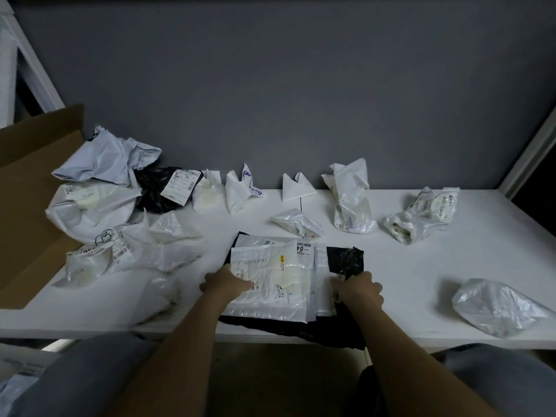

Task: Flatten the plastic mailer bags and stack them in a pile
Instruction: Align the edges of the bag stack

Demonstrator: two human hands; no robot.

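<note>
A pile of flattened mailer bags lies at the front middle of the white table, white ones on top of black ones. My left hand grips the left edge of the top white bag. My right hand grips the right side of the pile, at a black bag that sticks out there. Several crumpled white bags lie around, among them one at the front right and a heap at the left.
An open cardboard box stands at the left table edge. More crumpled bags line the back of the table by the grey wall, including a black one with a label. The table's front edge runs just below the pile.
</note>
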